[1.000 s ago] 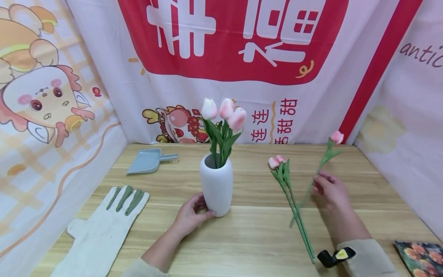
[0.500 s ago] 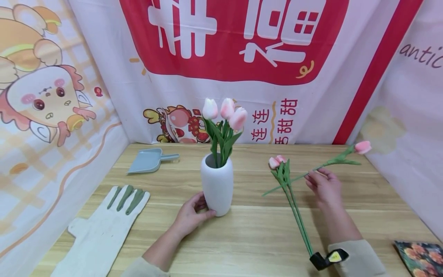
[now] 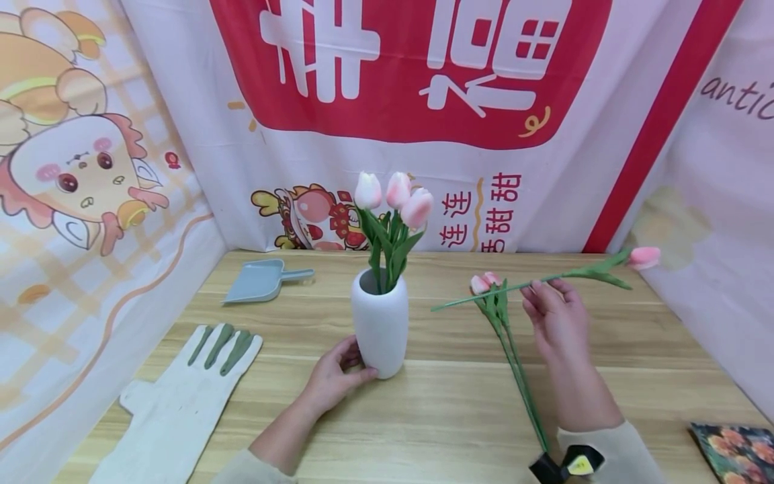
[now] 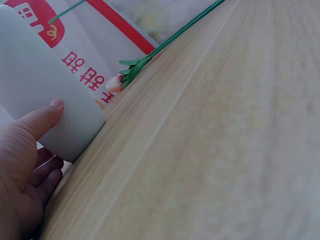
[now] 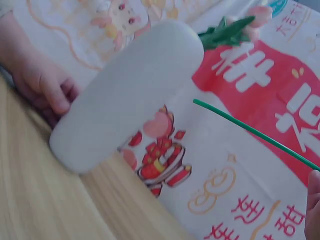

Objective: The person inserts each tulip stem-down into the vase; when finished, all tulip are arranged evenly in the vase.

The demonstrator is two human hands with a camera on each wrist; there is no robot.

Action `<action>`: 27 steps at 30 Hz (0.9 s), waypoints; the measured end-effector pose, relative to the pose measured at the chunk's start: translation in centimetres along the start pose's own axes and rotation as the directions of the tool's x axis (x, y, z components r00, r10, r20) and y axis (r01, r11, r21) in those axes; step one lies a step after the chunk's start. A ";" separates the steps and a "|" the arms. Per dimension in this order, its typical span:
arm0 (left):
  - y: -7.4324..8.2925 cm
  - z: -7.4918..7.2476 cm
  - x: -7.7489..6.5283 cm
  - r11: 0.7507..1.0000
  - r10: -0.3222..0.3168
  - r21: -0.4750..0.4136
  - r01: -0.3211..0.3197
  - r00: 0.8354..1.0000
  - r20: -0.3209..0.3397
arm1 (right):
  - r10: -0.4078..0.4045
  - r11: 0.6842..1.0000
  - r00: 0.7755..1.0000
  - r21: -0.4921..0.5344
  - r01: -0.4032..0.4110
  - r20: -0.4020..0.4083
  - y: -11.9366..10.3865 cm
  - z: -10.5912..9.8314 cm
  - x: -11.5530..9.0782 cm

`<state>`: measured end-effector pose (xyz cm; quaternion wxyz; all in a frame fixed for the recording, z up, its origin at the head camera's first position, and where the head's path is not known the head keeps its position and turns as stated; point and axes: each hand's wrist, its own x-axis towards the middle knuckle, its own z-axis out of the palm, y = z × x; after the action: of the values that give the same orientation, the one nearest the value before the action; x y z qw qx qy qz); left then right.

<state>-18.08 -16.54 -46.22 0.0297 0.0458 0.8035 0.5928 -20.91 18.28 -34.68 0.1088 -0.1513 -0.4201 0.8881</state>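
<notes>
A white vase (image 3: 379, 329) stands upright on the table, with several pink-and-white artificial tulips (image 3: 393, 235) in its mouth. Low on the vase's left side, my left hand (image 3: 334, 378) grips it, thumb in front, as the left wrist view also shows. My right hand (image 3: 559, 321) pinches the green stem of a single pink tulip (image 3: 643, 258) above the table. That stem slants across the view, its bloom to the right and its bare end (image 5: 197, 102) pointing toward the vase. Beneath it lie loose tulips (image 3: 503, 316) on the tabletop, their stems running toward my right sleeve.
Back left on the wooden table (image 3: 435, 417) lies a light blue dustpan (image 3: 256, 281). A white glove with green-grey fingers (image 3: 181, 403) lies at the left. A flower-printed packet (image 3: 738, 447) sits at the front right. Printed cloths (image 3: 338, 151) hang around the table.
My right hand has moved left and slightly away with the tulip, whose stem has swung from steep to nearly level, its bare end nearer the vase. My left hand and the vase stay put.
</notes>
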 end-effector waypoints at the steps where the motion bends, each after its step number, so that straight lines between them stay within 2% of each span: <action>1: 0.0 0.0 0.0 1.000 0.008 0.003 -0.008 1.000 0.001 | -0.010 1.000 1.000 0.023 0.010 0.002 -0.1 0.4 -0.3; 5: -0.2 0.0 0.1 1.000 0.016 0.002 -0.016 1.000 -0.006 | -0.044 0.995 0.999 0.091 0.043 0.004 -0.5 1.9 -1.3; 13: -0.5 0.0 0.1 1.000 0.020 0.009 -0.019 1.000 -0.012 | -0.094 0.983 0.995 0.159 0.089 0.027 -1.2 4.2 -3.1; 17: -0.4 0.0 0.1 1.000 0.021 0.007 -0.021 1.000 -0.009 | -0.151 0.968 0.987 0.210 0.136 0.054 -1.2 5.4 -4.0; 22: -0.3 0.0 0.0 1.000 0.021 0.006 -0.021 1.000 -0.007 | -0.260 0.948 0.960 0.218 0.233 0.102 -0.4 6.9 -4.9; 27: -0.3 0.0 0.0 1.000 0.017 0.007 -0.017 1.000 -0.006 | -0.358 0.933 0.921 0.103 0.345 0.154 0.6 8.1 -5.7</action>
<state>-18.11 -16.63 -46.49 0.0219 0.0508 0.8052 0.5904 -18.57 10.31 -29.34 0.2356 0.0069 -0.4151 0.8787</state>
